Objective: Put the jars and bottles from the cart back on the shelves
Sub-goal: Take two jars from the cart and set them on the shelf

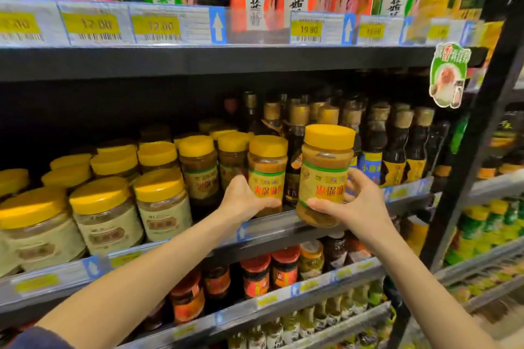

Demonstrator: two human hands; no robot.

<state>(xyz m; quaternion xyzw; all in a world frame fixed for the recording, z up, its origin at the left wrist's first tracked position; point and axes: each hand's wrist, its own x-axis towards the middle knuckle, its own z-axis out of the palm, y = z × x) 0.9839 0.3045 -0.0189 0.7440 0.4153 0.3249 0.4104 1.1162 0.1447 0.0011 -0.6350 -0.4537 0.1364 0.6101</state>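
Both hands are up at the middle shelf [283,228] now. The left hand [243,198] is wrapping around a yellow-lidded jar [266,170] standing at the shelf's front edge, fingers curled around its base. At three o'clock from it, the right hand [357,201] is gripping a second jar [323,176], holding it upright just off the shelf lip, dark bottles [397,144] behind at one o'clock.

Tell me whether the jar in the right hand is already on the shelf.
Not yet: the jar in the right hand hangs before the shelf edge.
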